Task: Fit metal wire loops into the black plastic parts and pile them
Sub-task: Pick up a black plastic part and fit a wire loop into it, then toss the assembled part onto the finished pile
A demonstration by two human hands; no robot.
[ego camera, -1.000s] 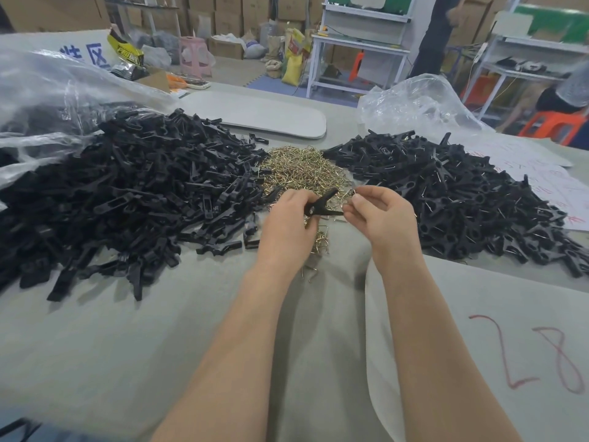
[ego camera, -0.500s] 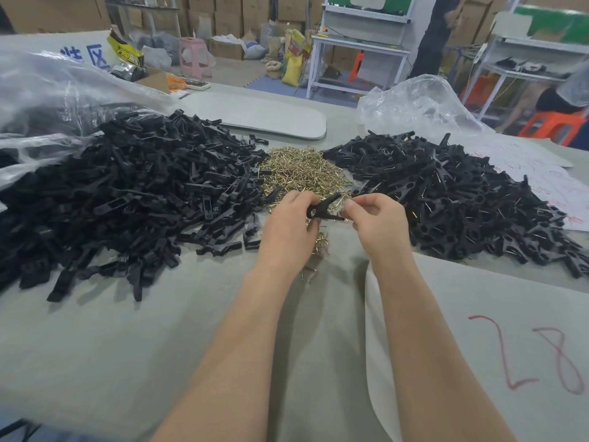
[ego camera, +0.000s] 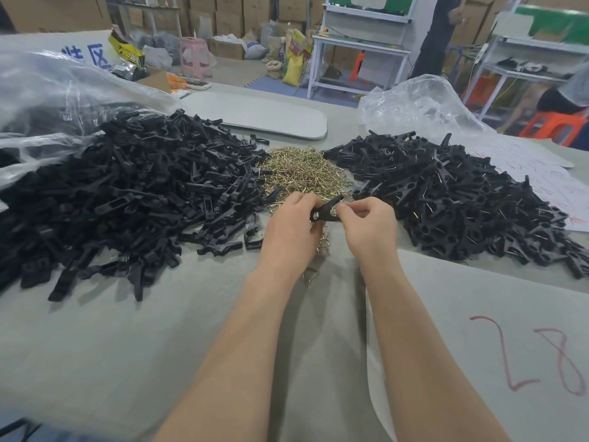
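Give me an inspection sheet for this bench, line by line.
Surface: grey table cover, red 28 written at right.
Job's things: pile of bare black parts left; heap of wire loops middle; pile of parts with wire showing right.
Clutter: clear plastic bags at both rear sides; grey board.
Hands: left hand and right hand both pinch one black part over the loops' near edge.
Cables: nothing seen on the table.
Surroundings: cardboard boxes, white workbench, pink stool, orange stool.
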